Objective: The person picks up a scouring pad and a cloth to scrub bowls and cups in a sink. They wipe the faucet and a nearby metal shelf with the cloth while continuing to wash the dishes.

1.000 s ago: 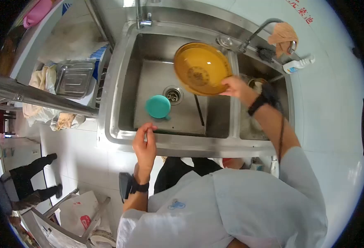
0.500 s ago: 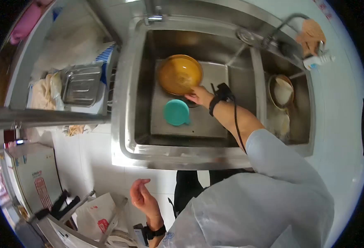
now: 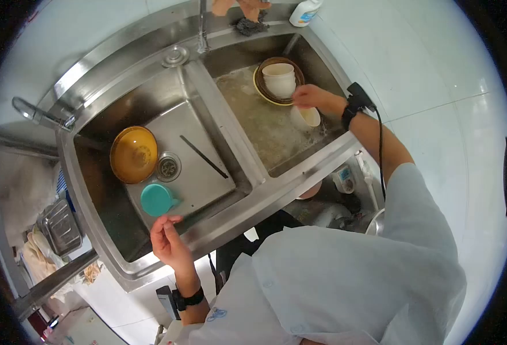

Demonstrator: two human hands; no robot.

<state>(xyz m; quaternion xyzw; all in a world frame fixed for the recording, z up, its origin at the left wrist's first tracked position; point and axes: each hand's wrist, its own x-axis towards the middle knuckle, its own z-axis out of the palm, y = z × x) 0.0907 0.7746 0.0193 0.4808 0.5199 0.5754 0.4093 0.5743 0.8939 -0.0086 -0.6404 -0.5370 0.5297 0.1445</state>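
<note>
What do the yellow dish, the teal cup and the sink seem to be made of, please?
Yellow dish: perhaps glazed ceramic or plastic; its smooth, slightly shiny surface leaves that open.
Teal cup: probably plastic, fairly matte, given its even, opaque colour.
Sink: most likely stainless steel, satin finish, judging by its grey metallic sheen.

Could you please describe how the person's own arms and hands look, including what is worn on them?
The left hand and right hand wear no gloves. Each wrist has a black strap with a small, dark, box-like device. A thin black cable runs from the right device along the forearm. The right sleeve is pale grey-blue, ending around the elbow.
</note>
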